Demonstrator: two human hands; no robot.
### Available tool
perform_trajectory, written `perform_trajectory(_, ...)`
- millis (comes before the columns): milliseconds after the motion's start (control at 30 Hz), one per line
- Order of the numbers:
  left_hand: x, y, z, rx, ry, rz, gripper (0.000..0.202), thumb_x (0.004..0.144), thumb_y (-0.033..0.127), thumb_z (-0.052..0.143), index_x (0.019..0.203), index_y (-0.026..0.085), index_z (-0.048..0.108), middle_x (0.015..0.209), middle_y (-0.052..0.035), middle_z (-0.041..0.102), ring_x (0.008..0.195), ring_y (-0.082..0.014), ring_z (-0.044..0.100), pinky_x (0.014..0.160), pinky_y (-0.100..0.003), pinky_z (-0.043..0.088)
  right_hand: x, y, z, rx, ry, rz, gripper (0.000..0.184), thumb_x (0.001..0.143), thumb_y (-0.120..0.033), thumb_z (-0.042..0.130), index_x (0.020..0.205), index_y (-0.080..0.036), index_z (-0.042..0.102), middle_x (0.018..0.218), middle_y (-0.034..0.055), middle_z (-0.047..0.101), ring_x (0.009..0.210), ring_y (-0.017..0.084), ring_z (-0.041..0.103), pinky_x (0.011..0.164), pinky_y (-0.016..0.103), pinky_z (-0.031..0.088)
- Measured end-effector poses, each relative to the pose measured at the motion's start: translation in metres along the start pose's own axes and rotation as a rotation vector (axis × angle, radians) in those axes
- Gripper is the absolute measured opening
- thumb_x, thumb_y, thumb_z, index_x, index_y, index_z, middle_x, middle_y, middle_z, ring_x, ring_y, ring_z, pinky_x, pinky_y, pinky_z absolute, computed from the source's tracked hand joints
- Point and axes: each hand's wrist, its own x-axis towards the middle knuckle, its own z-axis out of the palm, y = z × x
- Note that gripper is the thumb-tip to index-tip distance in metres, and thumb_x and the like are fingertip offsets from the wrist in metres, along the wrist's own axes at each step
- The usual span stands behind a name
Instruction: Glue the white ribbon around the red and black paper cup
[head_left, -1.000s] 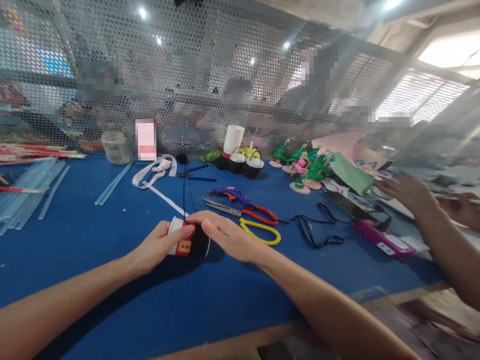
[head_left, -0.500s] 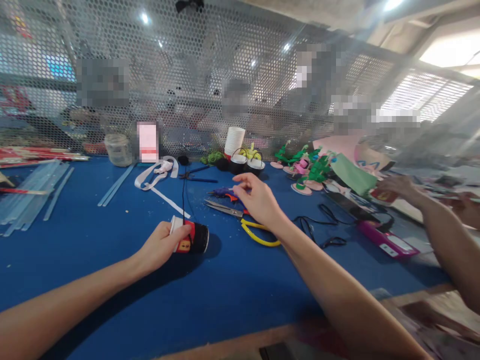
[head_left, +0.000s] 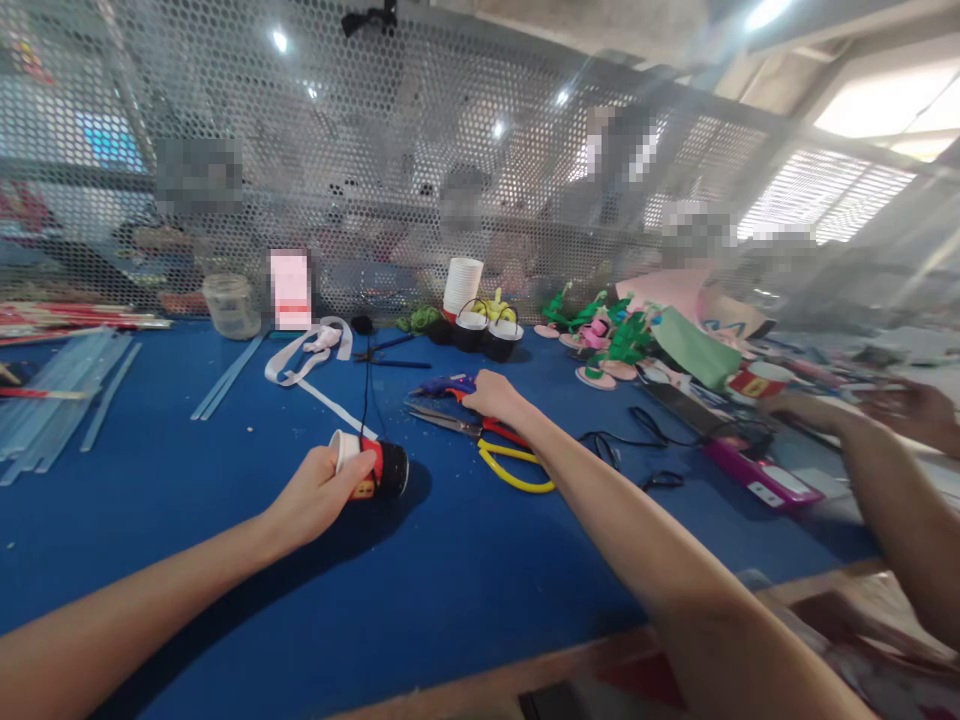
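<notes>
My left hand [head_left: 319, 490] is closed around a paper cup [head_left: 369, 468] tipped on its side. The cup has a white rim end, a red printed band and black yarn wound about its other end. A black strand [head_left: 366, 395] runs from it toward a dark ball [head_left: 362, 325] at the back. My right hand [head_left: 496, 394] is closed on the back part of a blue glue gun [head_left: 444, 385] with an orange trigger; the fingertips are partly hidden. Just in front lie yellow-handled scissors [head_left: 517, 468], under my right wrist.
Clear glue sticks [head_left: 64, 395] and a jar [head_left: 231, 305] are at left. White ribbon [head_left: 334, 405] and pliers [head_left: 394, 355] lie mid-table. Behind stand stacked cups [head_left: 462, 287] and black pots [head_left: 502, 340]. Green craft plants [head_left: 626, 340], a purple power strip [head_left: 761, 475] and a co-worker's arm [head_left: 870, 450] are at right.
My right hand has come down from above the glue gun and closed on it. My left hand still holds the cup. The co-worker's hand has shifted, with a red cup showing beside it.
</notes>
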Motion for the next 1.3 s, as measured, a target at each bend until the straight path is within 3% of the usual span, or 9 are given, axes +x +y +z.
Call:
perform_trajectory(100, 0.001, -0.002, -0.001, -0.005, -0.006, -0.017, 0.034, 0.071, 0.041, 0.037, 0.049, 0.016, 0.04, 0.048, 0.0047, 0.031, 0.047, -0.008, 0.027, 0.045, -0.021, 0.023, -0.013, -0.002, -0.009, 0.172, 0.004, 0.014, 0.036, 0.069, -0.018, 0.054, 0.101, -0.005, 0.045, 0.079, 0.0124, 0.06, 0.064, 0.016, 0.059, 0.052, 0.024, 0.044)
perform_trajectory(167, 0.003, -0.005, -0.002, -0.008, 0.0, -0.032, 0.035, 0.071, 0.042, 0.037, 0.052, 0.014, 0.045, 0.049, 0.004, 0.034, 0.048, -0.0086, 0.03, 0.046, -0.021, 0.026, -0.027, -0.005, -0.017, 0.291, -0.024, -0.026, 0.031, 0.071, -0.017, 0.048, 0.1, -0.007, 0.044, 0.079, 0.0093, 0.061, 0.057, 0.012, 0.058, 0.049, 0.021, 0.045)
perform_trajectory(267, 0.005, -0.009, -0.003, 0.002, 0.031, -0.051, 0.035, 0.071, 0.043, 0.039, 0.053, 0.014, 0.047, 0.049, 0.004, 0.036, 0.048, -0.0087, 0.031, 0.045, -0.021, 0.025, -0.053, -0.012, -0.028, 0.427, -0.123, -0.098, 0.015, 0.072, -0.022, 0.048, 0.082, -0.011, 0.049, 0.068, 0.0048, 0.061, 0.051, 0.009, 0.057, 0.046, 0.018, 0.045)
perform_trajectory(333, 0.007, -0.011, -0.003, 0.003, 0.041, -0.066, 0.035, 0.07, 0.043, 0.04, 0.053, 0.014, 0.047, 0.047, 0.0045, 0.036, 0.046, -0.0085, 0.031, 0.044, -0.021, 0.024, -0.071, -0.016, -0.032, 0.573, -0.225, -0.17, 0.014, 0.072, -0.027, 0.048, 0.073, -0.012, 0.049, 0.059, 0.0026, 0.059, 0.043, 0.008, 0.054, 0.041, 0.018, 0.044)
perform_trajectory(433, 0.009, -0.01, -0.005, -0.007, 0.05, -0.084, 0.035, 0.069, 0.044, 0.041, 0.052, 0.014, 0.046, 0.045, 0.005, 0.036, 0.044, -0.0081, 0.031, 0.042, -0.02, 0.022, -0.092, -0.022, -0.033, 0.705, -0.25, -0.271, 0.016, 0.071, -0.029, 0.049, 0.071, -0.013, 0.05, 0.052, -0.0003, 0.056, 0.036, 0.007, 0.049, 0.037, 0.017, 0.04)
perform_trajectory(767, 0.016, -0.011, -0.005, -0.139, 0.064, -0.142, 0.033, 0.068, 0.042, 0.043, 0.058, 0.012, 0.053, 0.047, 0.0036, 0.044, 0.045, -0.0087, 0.038, 0.043, -0.02, 0.028, -0.119, -0.037, -0.034, 0.504, -0.219, -0.198, 0.02, 0.069, -0.032, 0.05, 0.057, -0.015, 0.048, 0.037, -0.0032, 0.047, 0.029, 0.007, 0.043, 0.029, 0.016, 0.035)
perform_trajectory(1300, 0.015, -0.009, -0.005, -0.239, 0.064, -0.173, 0.031, 0.066, 0.039, 0.047, 0.058, 0.011, 0.057, 0.046, 0.0023, 0.05, 0.043, -0.0102, 0.043, 0.045, -0.021, 0.03, -0.127, -0.037, -0.026, 0.309, 0.004, -0.431, 0.015, 0.067, -0.026, 0.052, 0.055, -0.017, 0.046, 0.046, -0.0023, 0.048, 0.04, 0.008, 0.04, 0.039, 0.02, 0.03)
